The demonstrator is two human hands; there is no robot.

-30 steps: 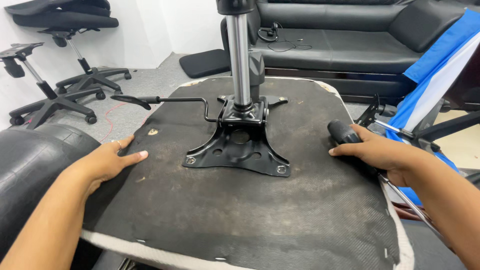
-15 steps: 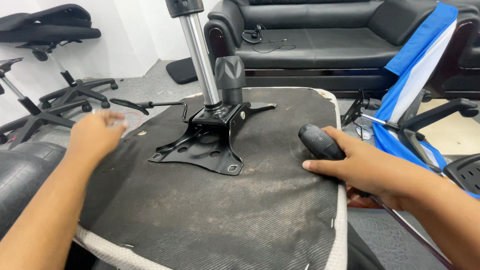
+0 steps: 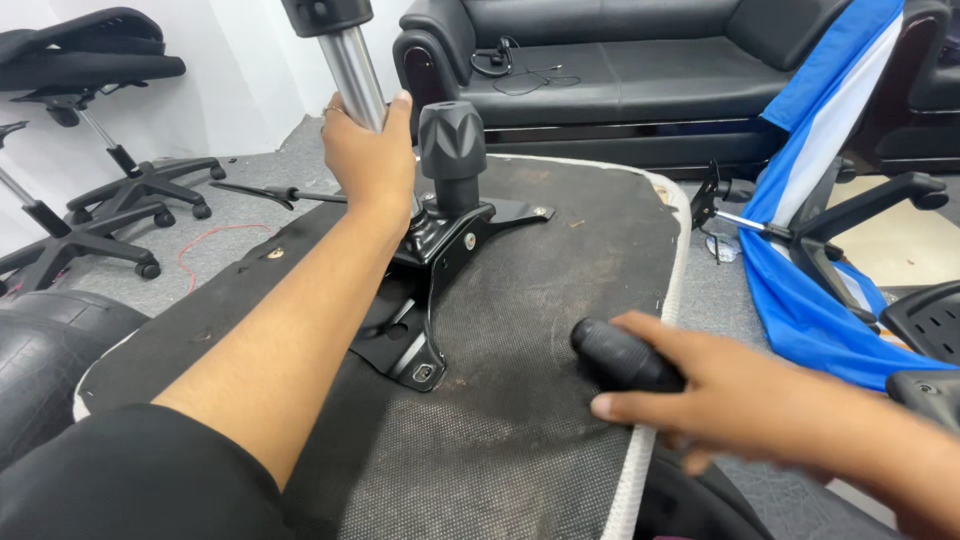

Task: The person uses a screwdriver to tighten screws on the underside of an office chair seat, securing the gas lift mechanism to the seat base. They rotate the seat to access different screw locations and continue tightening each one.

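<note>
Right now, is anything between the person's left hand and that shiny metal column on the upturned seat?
No. The left hand is wrapped directly around the shiny metal column. The ribbed black knob stands just beside it, not between.

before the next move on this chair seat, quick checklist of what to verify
1. Left hand gripped around the chrome gas cylinder: ok.
2. Right hand closed on the black tool handle: ok, though the tool's tip is hidden.
3. Black mounting plate lying against the upturned seat underside: ok.
4. Bolt in the near corner of the plate: seems present; whether it is tight, cannot tell.
5. Other plate bolts: cannot tell, the forearm covers part of the plate.
6. Side lever free of both hands: ok.
</note>
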